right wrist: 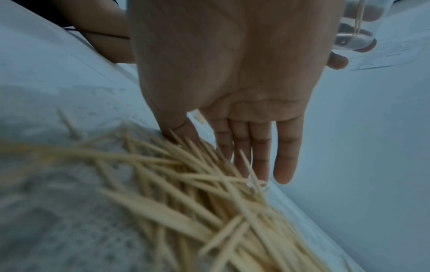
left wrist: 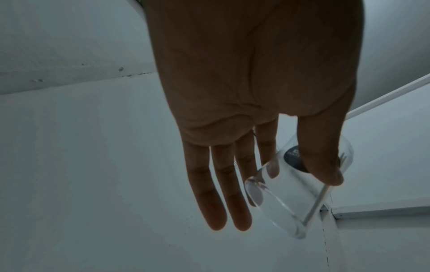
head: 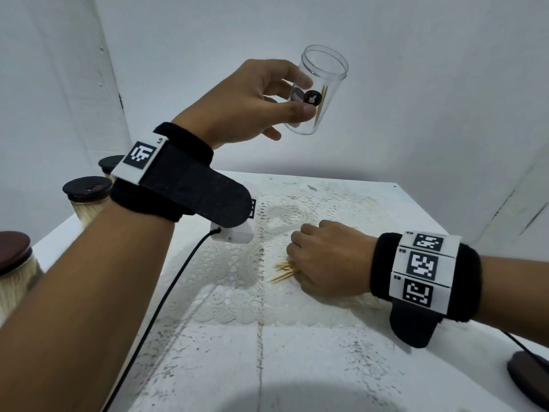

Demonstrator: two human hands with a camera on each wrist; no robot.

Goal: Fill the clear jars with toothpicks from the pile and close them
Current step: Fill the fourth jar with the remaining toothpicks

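My left hand (head: 301,96) holds a clear open jar (head: 325,84) up in the air above the table, tilted, pinched between thumb and fingers. The jar (left wrist: 291,198) has a round black sticker and a few toothpicks inside. My right hand (head: 318,257) is down on the toothpick pile (head: 283,272) on the lace mat. In the right wrist view its fingers (right wrist: 260,150) are nearly straight and touch the pile (right wrist: 186,184), with the thumb at the pile's edge. The raised jar (right wrist: 353,27) shows at the top right there.
Closed jars packed with toothpicks, with dark lids, stand at the left edge (head: 87,197) (head: 15,263); another is partly hidden behind my left wrist. A loose dark lid (head: 528,379) lies at the lower right. The lace mat (head: 297,310) covers the white table's middle.
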